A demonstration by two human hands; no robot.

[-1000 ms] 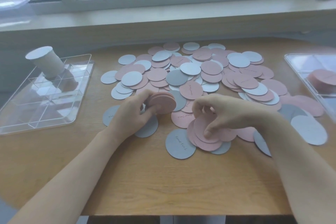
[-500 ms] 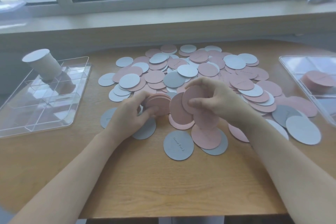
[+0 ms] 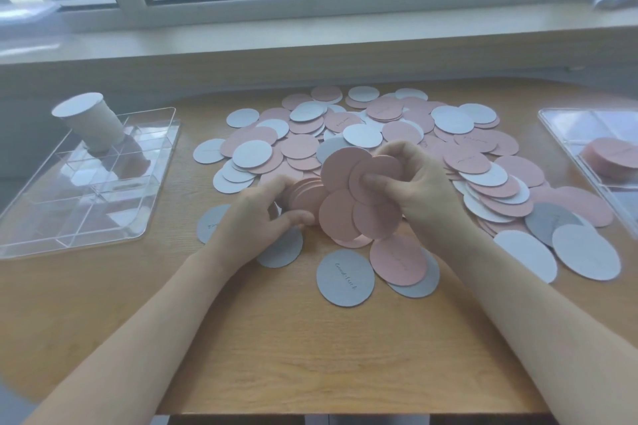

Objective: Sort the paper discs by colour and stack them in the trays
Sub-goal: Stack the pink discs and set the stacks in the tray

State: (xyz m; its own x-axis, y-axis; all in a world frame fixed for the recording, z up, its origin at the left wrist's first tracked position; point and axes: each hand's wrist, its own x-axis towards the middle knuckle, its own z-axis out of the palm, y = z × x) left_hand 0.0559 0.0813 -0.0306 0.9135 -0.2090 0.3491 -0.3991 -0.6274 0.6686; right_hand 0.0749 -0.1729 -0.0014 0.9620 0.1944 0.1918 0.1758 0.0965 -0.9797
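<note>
A wide heap of pink and grey paper discs [image 3: 390, 128] covers the middle of the wooden table [image 3: 276, 355]. My left hand [image 3: 255, 221] grips a thick stack of pink discs [image 3: 303, 197] on edge just above the table. Beside it, my right hand [image 3: 414, 186] pinches a fanned bunch of several pink discs [image 3: 345, 183], lifted off the heap and overlapping the stack. A clear divided tray [image 3: 86, 183] on the left holds a tall stack of grey discs [image 3: 89, 121]. At the right edge, another clear tray [image 3: 566, 134] holds a low pink stack [image 3: 611, 159].
A grey disc with handwriting [image 3: 345, 281] and a pink disc [image 3: 398, 260] lie loose in front of my hands. More grey discs [image 3: 583, 252] spread near the right tray. A window sill [image 3: 310, 41] runs behind the table.
My right hand picked several pink discs off the table, raised them and brought them left against the stack in my left hand, which stayed in place.
</note>
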